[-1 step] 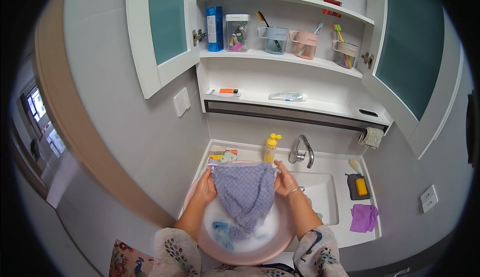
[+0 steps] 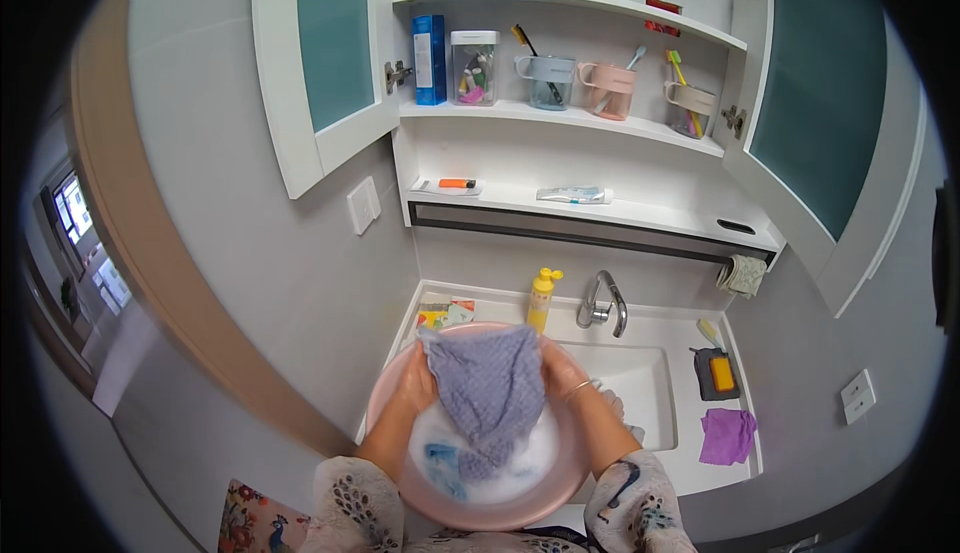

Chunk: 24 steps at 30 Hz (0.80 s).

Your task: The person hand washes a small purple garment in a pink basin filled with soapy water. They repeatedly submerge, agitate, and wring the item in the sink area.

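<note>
A wet grey-purple towel (image 2: 485, 378) with a checked weave hangs spread between my hands over a pink basin (image 2: 388, 423). My left hand (image 2: 415, 381) is closed on its left edge, and my right hand (image 2: 562, 370), below a bracelet, grips the right edge. The towel's lower end dips into white suds (image 2: 535, 453) inside the basin. Beside that end, a blue cloth (image 2: 442, 456) lies partly under the foamy water. Some of my fingers are hidden behind the towel.
The basin stands on a white counter by a sink (image 2: 650, 393) with a chrome faucet (image 2: 603, 303). Behind it are a yellow bottle (image 2: 541, 300) and colourful packets (image 2: 445, 313). At right lie a purple cloth (image 2: 727, 436) and yellow soap (image 2: 721, 374). An open cabinet (image 2: 560, 118) holds cups.
Both hands have come down a little and slightly closer together. The towel's top edge now sags and bunches more, and my right fingers have gone further behind it.
</note>
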### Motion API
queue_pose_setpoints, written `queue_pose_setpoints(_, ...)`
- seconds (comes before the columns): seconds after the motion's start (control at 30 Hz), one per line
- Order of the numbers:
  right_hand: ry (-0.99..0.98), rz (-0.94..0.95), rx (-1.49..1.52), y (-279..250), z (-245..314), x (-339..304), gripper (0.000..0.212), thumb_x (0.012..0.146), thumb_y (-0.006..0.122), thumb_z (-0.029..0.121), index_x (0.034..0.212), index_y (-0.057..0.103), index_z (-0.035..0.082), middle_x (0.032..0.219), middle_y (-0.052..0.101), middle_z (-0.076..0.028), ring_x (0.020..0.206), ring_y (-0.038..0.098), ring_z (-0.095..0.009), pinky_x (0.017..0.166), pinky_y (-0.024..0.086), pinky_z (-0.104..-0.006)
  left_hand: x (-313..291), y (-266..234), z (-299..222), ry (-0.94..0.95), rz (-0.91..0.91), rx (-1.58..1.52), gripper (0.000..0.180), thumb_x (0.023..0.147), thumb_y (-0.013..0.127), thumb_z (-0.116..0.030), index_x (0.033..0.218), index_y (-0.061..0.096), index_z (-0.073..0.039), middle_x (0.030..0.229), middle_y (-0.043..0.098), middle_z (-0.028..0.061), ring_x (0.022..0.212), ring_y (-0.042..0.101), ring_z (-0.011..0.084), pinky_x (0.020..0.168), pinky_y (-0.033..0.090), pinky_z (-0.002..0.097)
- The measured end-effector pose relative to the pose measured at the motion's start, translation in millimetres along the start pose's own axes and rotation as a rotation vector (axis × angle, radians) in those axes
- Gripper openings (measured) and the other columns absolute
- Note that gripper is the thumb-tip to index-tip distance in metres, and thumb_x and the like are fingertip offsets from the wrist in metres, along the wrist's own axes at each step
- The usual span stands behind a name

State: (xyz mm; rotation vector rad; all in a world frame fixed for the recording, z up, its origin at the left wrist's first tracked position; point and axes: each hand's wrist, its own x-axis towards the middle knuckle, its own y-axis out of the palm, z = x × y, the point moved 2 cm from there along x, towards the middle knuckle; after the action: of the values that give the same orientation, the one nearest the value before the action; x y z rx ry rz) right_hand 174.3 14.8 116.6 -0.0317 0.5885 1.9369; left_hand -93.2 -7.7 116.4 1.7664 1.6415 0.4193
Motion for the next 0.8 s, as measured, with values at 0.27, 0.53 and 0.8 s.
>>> queue_pose_setpoints(0.27, -0.268, -0.329, -0.642, -43, -72, 37, 0.042, 0.072, 0.067, 0.019, 0.110, 0.055, 0.003, 0.104, 0.058, -0.010, 0.094, 0.055, -0.019, 0.081, 0.043, -0.0275, 4, -49, 43, 0.213, -0.254, 0.943, 0.066, 0.072, 0.065, -0.011, 0.130, 0.033, -0.006, 0.121, 0.044, 0.0164, 0.100, 0.050, 0.0242, 0.080, 0.044, 0.0300)
queue_pose_setpoints(0.53, -0.314, -0.112, -1.732, 1, -44, -20, 0.034, 0.072, 0.064, 0.034, 0.084, 0.064, 0.002, 0.079, 0.061, -0.015, 0.078, 0.058, -0.030, 0.074, 0.046, -0.0348, -6, -53, 44, 0.174, 0.331, 1.979, 0.033, 0.070, 0.062, -0.011, 0.103, 0.058, -0.003, 0.103, 0.054, 0.0156, 0.093, 0.054, 0.0288, 0.080, 0.043, 0.0363)
queue_pose_setpoints(0.8, -0.246, -0.280, -1.182, 6, 26, -40, 0.020, 0.076, 0.059, 0.027, 0.069, 0.065, 0.009, 0.070, 0.062, -0.013, 0.065, 0.058, -0.030, 0.063, 0.046, -0.0341, -27, -22, -16, 0.363, 0.044, 1.393, 0.025, 0.069, 0.060, -0.010, 0.093, 0.060, -0.004, 0.087, 0.056, 0.0128, 0.080, 0.056, 0.0229, 0.070, 0.045, 0.0309)
